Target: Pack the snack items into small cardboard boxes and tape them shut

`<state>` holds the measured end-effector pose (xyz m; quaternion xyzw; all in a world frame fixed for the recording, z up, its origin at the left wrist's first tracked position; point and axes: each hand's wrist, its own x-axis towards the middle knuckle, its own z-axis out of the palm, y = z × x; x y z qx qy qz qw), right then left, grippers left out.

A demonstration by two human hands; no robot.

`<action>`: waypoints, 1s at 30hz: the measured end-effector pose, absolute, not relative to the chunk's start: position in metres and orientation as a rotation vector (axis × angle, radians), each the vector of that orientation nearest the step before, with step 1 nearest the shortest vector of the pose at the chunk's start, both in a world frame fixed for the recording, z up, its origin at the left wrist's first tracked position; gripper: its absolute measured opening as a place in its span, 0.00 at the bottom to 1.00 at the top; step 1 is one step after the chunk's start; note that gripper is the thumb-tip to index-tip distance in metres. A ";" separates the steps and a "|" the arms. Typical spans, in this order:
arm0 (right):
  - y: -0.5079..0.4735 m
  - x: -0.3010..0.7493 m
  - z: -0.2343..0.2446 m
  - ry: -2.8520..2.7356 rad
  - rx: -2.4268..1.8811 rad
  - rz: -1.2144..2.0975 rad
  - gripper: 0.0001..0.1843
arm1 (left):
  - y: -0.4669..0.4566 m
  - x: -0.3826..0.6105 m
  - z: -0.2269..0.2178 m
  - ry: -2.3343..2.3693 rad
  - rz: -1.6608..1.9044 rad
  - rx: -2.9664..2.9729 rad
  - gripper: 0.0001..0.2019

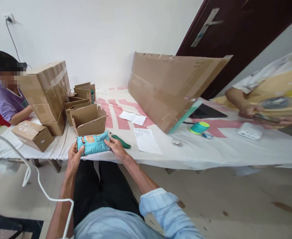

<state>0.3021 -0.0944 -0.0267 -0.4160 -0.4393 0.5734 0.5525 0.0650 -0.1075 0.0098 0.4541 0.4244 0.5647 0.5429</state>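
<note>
A light-blue printed snack packet (93,144) is held level over the table's front edge, just above my lap. My left hand (75,154) grips its left end, thumb on top. At the other end my right hand (116,148) pinches the packet's right edge. Just behind the right hand lies a green-handled tool (122,141), its other end partly hidden. An open cardboard box (89,121) stands directly behind the packet, its flaps up. Further back, more open boxes (77,104) stand in a row; a teal item shows in the rearmost.
Stacked cartons (47,93) and a small closed box (33,135) stand at left, near a seated person. Papers (147,141) lie mid-table before a large cardboard panel (173,86). To the right are a teal tape roll (199,127), a white device (250,130) and another person holding a phone.
</note>
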 end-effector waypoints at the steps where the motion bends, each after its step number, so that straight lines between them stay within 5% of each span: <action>1: -0.100 0.304 -0.033 -1.009 -0.997 1.363 0.33 | -0.110 0.067 0.004 1.032 1.307 1.039 0.36; 14: -0.111 0.301 -0.046 -0.789 -1.134 1.444 0.34 | -0.099 0.066 -0.022 1.182 1.170 0.873 0.31; 19: -0.107 0.306 0.000 -0.878 -1.042 1.171 0.30 | -0.099 0.072 0.024 1.019 1.327 1.000 0.34; 25: -0.113 0.312 0.075 -1.009 -0.886 0.876 0.25 | -0.106 0.075 0.098 0.703 1.513 1.205 0.26; 30: -0.115 0.311 0.101 -1.039 -0.868 0.796 0.26 | -0.107 0.074 0.119 0.673 1.564 1.263 0.28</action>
